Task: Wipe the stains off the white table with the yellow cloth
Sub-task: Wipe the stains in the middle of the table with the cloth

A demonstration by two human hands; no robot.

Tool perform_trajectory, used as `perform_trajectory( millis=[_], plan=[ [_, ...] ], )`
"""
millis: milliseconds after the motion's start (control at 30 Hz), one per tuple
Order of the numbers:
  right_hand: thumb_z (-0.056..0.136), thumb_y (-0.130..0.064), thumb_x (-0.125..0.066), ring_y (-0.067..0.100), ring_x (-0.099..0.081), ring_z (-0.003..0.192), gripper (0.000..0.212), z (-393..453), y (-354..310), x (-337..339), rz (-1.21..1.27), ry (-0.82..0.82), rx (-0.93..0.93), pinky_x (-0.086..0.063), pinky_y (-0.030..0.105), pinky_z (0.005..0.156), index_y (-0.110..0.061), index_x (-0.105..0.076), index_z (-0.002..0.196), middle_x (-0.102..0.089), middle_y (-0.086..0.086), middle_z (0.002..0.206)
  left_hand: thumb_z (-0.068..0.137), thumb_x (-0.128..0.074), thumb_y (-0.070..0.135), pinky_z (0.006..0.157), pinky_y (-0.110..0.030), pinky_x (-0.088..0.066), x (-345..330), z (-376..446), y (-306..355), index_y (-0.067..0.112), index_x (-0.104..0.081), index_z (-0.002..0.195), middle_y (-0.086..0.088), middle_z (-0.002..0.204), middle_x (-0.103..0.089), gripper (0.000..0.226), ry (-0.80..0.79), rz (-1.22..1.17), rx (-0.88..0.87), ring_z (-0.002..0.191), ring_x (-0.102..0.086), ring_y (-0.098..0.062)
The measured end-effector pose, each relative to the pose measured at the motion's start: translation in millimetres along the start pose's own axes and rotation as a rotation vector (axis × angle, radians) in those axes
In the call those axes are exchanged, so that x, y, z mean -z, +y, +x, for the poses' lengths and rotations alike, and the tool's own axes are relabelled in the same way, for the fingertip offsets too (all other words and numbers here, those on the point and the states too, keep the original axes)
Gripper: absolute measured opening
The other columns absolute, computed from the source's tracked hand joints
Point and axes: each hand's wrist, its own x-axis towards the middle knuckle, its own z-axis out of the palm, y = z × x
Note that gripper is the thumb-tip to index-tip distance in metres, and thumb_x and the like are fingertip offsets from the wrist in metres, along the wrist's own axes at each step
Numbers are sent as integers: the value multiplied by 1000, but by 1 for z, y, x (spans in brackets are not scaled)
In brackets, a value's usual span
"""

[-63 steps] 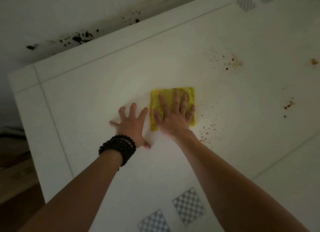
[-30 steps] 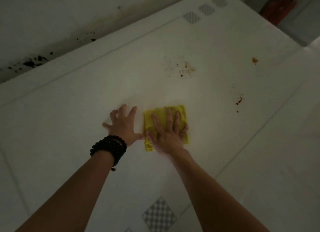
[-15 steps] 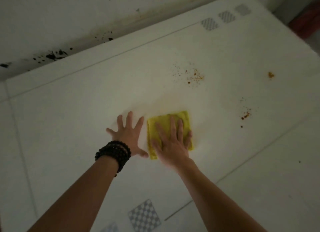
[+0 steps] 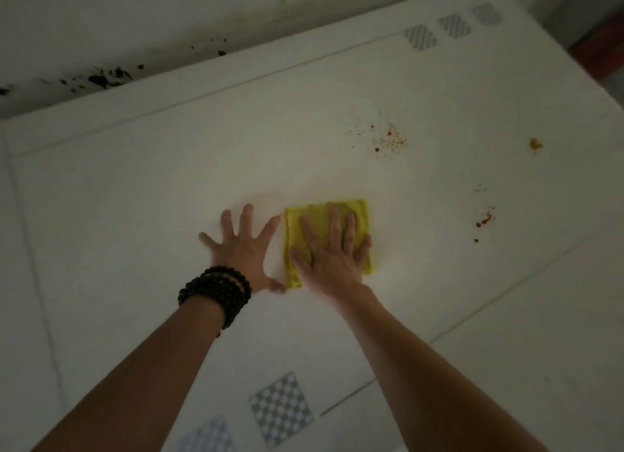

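A folded yellow cloth (image 4: 358, 215) lies flat on the white table (image 4: 169, 188). My right hand (image 4: 329, 252) presses on it palm down with fingers spread. Just left of the cloth, my left hand (image 4: 241, 245) rests flat on the bare table, fingers apart, a black bead bracelet on its wrist. Orange-brown speck stains (image 4: 388, 139) sit beyond the cloth to the right. A small orange blob (image 4: 535, 144) lies farther right. Reddish spots (image 4: 484, 218) are level with the cloth on the right.
Checkered square markers (image 4: 280, 409) sit near the front edge, and more checkered markers (image 4: 420, 37) at the far right corner. The wall (image 4: 135, 19) behind the table bears black splatter (image 4: 101, 78). Thin seams cross the tabletop. A red object (image 4: 601, 46) stands beyond the right edge.
The speck patch that lay right of the cloth two seconds ago is gone. My right hand has slid the cloth over that spot. The view has shifted; my left hand stays flat.
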Motion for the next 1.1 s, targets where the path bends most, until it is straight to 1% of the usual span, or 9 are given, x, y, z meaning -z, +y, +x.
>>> perform_trajectory(
  millis=[67,167,300,400,533,633,800,967,1100],
  plan=[
    [97,-70,-24,30,41,144,68,18,-9,5,-22,-7,22,27,63,109,-52,8,154,34,-2,163,50,-75,76,104,-76,-16,2,5,-9,49,13,145,-3,157,23,132,-23,-65,59,144,14,-43],
    [97,-71,-21,30,42,143,68,25,-12,9,-42,-28,43,25,64,112,-51,10,154,36,-1,162,54,-78,69,106,-72,-21,6,4,-18,49,7,146,1,158,22,127,-60,-161,48,145,14,-39],
    [98,-69,-21,30,41,144,66,-22,-23,-16,-8,-3,75,26,62,111,-51,9,154,32,0,164,56,-80,64,105,-64,-31,14,1,-39,45,-1,148,-1,159,9,123,11,-150,48,144,-1,-33],
    [97,-69,-22,30,43,143,66,-32,-32,-26,-27,-23,82,29,62,109,-51,6,154,33,1,163,53,-80,67,106,-67,-27,22,10,-59,44,3,148,-1,158,11,128,-23,-126,133,145,2,-36],
    [97,-70,-23,30,45,141,68,12,-53,-7,-29,-61,109,30,63,108,-51,7,155,37,-1,162,49,-80,70,105,-70,-25,21,17,-63,45,12,146,0,158,20,136,-80,-114,163,145,11,-39],
    [98,-67,-23,32,44,142,68,50,-75,4,-54,-58,143,30,62,108,-50,9,155,37,1,162,49,-85,63,102,-70,-32,16,22,-60,42,6,147,-1,158,15,135,-15,-158,181,144,9,-40],
    [98,-70,-20,33,41,143,68,88,-92,15,-115,-60,194,29,62,107,-48,10,155,36,2,162,50,-86,60,102,-67,-33,11,23,-63,42,4,147,2,159,14,133,7,-166,197,145,10,-38],
    [97,-69,-21,28,42,143,68,66,-77,10,-85,-47,219,27,61,111,-49,7,156,33,0,163,50,-87,58,103,-68,-31,10,23,-63,44,3,147,3,157,15,133,19,-187,219,145,11,-36],
    [98,-69,-21,25,39,145,65,25,-45,3,-55,-40,176,26,60,112,-51,4,155,31,-3,164,54,-85,59,106,-66,-27,7,18,-61,46,6,147,4,159,17,130,21,-199,218,146,12,-33]
  ],
)
